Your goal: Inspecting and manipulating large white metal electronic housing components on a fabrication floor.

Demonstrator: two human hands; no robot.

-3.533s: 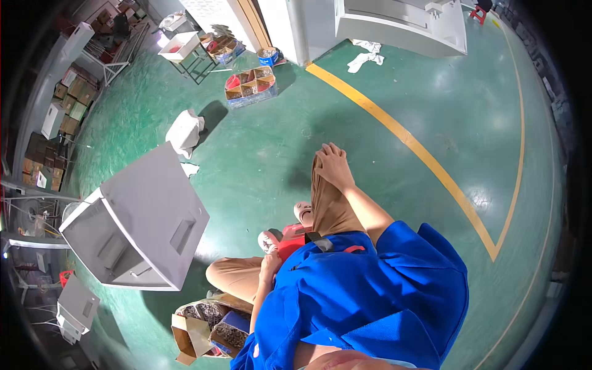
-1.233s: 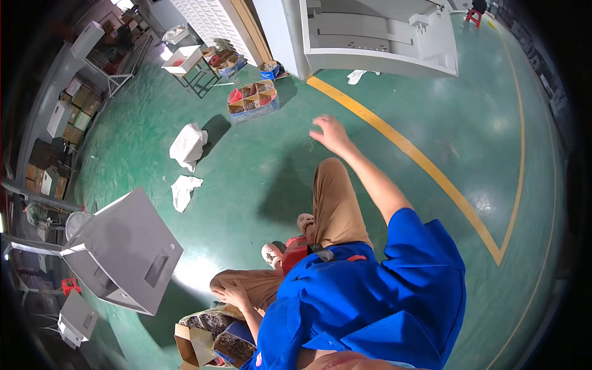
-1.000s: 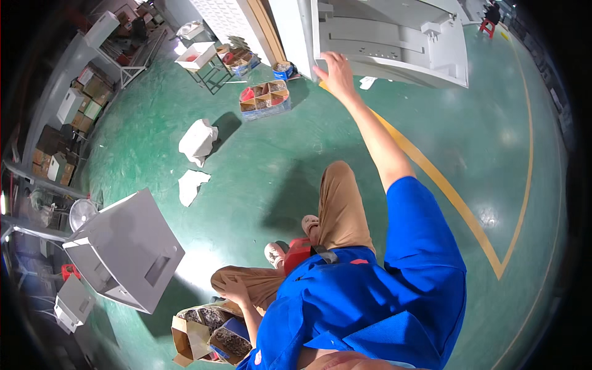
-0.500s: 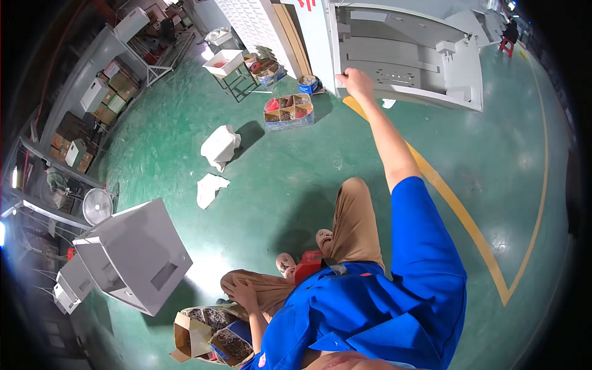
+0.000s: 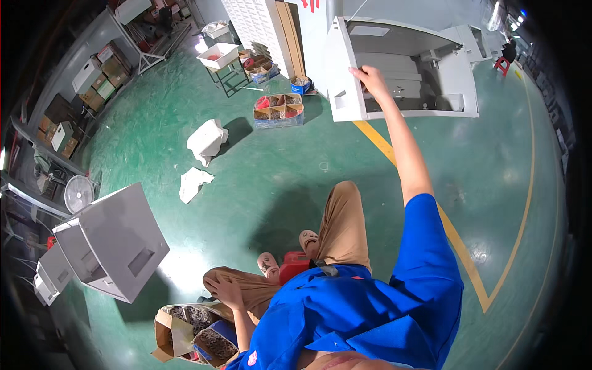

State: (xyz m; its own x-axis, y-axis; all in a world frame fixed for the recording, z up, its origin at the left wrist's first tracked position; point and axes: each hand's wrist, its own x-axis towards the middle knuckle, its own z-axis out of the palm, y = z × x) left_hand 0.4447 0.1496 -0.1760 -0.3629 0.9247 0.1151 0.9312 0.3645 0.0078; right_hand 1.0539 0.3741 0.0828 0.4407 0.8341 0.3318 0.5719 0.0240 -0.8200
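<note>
My right hand (image 5: 370,79) is closed on the edge of a light grey metal cabinet door (image 5: 346,98). The door stands partly open, with a rectangular cutout low on its face. Behind it, the cabinet (image 5: 425,68) shows a shadowed inside with panels and brackets. My left hand (image 5: 227,291) lies with fingers spread on my bent left knee and holds nothing. Between my legs is a red object (image 5: 295,265), partly hidden by my blue shirt.
Left stands another grey metal cabinet (image 5: 123,240), with a fan (image 5: 79,193) behind it. Open boxes of small parts (image 5: 197,333) sit by my left leg. Ahead are a divided parts box (image 5: 279,112), a white-covered object (image 5: 207,139) and a white cloth (image 5: 194,183). Yellow tape (image 5: 462,246) marks the green floor.
The cabinet door has swung rightward across the opening with my right hand on its edge, so more of its face shows. My left hand stays on the knee. The view has shifted slightly.
</note>
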